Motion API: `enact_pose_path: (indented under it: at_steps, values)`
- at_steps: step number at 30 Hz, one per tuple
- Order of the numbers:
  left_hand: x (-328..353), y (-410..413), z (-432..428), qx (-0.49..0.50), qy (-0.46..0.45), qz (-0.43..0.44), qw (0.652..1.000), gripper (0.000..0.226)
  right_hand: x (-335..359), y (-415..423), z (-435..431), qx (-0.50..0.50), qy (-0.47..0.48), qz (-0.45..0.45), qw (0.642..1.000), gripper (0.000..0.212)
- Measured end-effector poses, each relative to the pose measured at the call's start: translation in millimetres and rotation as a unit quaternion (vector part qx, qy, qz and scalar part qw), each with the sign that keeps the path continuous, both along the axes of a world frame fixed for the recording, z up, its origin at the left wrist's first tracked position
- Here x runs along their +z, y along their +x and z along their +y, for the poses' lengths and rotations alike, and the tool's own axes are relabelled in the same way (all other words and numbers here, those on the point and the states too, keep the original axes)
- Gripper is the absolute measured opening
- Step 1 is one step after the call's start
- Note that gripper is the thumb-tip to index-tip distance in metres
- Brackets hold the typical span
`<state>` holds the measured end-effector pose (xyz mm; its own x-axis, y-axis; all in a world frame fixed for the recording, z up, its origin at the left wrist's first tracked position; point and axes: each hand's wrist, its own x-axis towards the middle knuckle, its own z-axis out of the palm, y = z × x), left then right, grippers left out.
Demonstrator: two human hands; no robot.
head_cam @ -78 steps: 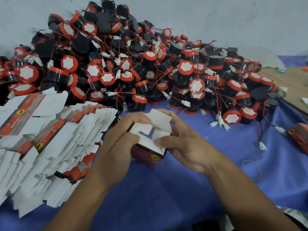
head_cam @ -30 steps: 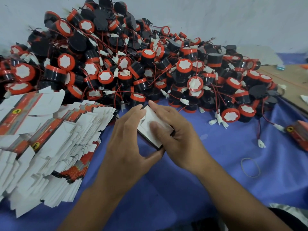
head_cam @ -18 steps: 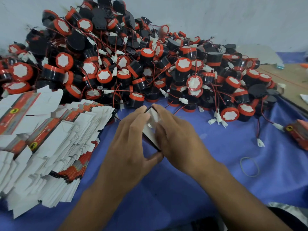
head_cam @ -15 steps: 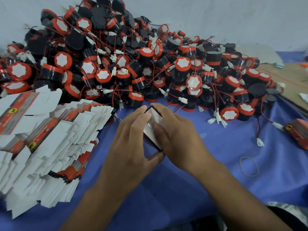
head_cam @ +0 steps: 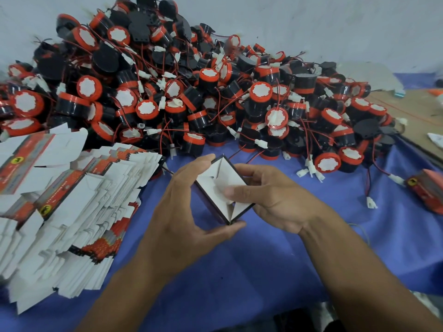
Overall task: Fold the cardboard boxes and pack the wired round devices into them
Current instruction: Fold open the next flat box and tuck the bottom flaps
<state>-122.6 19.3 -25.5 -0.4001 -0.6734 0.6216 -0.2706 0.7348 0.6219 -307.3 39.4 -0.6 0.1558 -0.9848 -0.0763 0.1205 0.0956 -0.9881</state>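
I hold a small cardboard box (head_cam: 215,188) over the blue cloth, its folded white flaps turned up toward me. My left hand (head_cam: 182,212) grips its left side and near corner. My right hand (head_cam: 268,197) holds the right side, with the thumb pressed on the flaps. A large heap of black and red round devices (head_cam: 191,92) with red wires and white plugs lies beyond the box. A stack of flat unfolded boxes (head_cam: 72,202) is fanned out at the left.
A folded red box (head_cam: 426,188) lies at the right edge of the blue cloth (head_cam: 239,271). A rubber band (head_cam: 359,231) rests near my right forearm. A white wall rises behind the heap. A brown surface (head_cam: 412,111) shows at the far right.
The loose flaps have been folded in and pressed flat. Both hands have tilted the box so its closed end faces up, and my right thumb has come down on the flaps.
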Motion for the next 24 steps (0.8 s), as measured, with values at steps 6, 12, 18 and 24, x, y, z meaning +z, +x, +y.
enact_pose_path:
  at_steps: [6, 12, 18, 24]
  values:
    - [-2.1, -2.1, -2.9, -0.007, -0.061, -0.005, 0.998, 0.074, -4.1, 8.5, -0.2, -0.062, -0.105, 0.160, 0.980, 0.028]
    - [-5.6, 1.6, -6.1, 0.004, -0.057, -0.001, 0.998, 0.086, -5.4, 9.9, 4.1, 0.041, -0.129, 0.218, 0.967, 0.042]
    - [-1.3, 4.0, -12.5, -0.045, -0.064, -0.031, 0.996, 0.089, 8.1, -5.8, 8.4, 0.024, -0.168, 0.212, 0.962, 0.070]
    - [-6.8, 19.6, -29.7, 0.039, -0.165, -0.284, 0.944, 0.073, -16.4, 4.9, 9.5, -0.041, -0.417, 0.655, 0.629, 0.059]
